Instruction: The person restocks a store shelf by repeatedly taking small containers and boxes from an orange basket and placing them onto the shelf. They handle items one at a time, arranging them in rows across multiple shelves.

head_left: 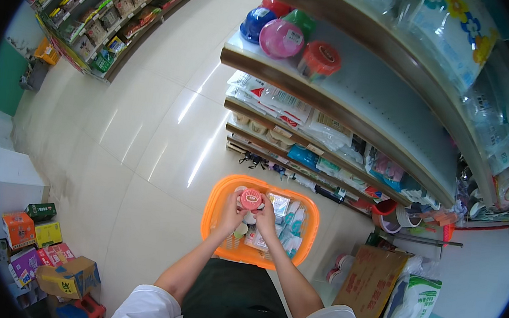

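Note:
Between both hands is a small round tub with a red lid (pixel 251 199), held over an orange plastic basket (pixel 211 240). My left hand (pixel 232 216) grips the tub's left side, and my right hand (pixel 266 219) grips its right side, fingers closed around it. Under the hands, inside the basket, lie packs with white and teal wrapping (pixel 292 227), a clear-and-white packet (pixel 277 207) and a small light-green round item (pixel 241 230). The hands and tub hide part of the basket's contents.
A tall shelf unit (pixel 334 90) stands at the right, its upper board bearing a red-lidded jar (pixel 320 60) and a pink round item (pixel 281 38). Cartons (pixel 69 276) are stacked at lower left. A large cardboard box (pixel 371 287) stands at lower right, beside a white bag (pixel 414 309).

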### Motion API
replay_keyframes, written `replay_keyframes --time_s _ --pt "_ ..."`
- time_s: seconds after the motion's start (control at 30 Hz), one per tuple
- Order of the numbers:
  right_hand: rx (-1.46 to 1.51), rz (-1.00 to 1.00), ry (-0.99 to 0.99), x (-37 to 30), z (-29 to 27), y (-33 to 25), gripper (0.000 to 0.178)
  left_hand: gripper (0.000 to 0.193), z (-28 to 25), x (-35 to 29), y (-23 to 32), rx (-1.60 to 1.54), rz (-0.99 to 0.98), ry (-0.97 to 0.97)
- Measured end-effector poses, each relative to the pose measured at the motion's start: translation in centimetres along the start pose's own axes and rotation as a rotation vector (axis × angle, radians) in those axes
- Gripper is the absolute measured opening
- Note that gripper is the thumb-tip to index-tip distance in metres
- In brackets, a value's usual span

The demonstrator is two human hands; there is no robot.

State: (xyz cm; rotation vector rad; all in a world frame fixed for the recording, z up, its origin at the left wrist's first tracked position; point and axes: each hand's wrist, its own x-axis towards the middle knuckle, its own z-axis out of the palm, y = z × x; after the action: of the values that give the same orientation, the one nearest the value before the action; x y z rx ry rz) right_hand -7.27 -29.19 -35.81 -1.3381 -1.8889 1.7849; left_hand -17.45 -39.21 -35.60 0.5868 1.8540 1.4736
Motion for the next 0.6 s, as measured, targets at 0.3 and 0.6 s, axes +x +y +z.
replay_keyframes --time_s 0.3,0.6 --pt "-0.196 -0.230 0.104 -4.6 -3.8 -5.1 0.076 0.069 0.7 -2.6 9.1 0.081 0.141 0.048" --pt "-0.181 -0.566 0.245 -7.9 -9.6 -19.8 0.083 0.066 2.4 -1.9 20.8 -0.083 0.412 0.113"
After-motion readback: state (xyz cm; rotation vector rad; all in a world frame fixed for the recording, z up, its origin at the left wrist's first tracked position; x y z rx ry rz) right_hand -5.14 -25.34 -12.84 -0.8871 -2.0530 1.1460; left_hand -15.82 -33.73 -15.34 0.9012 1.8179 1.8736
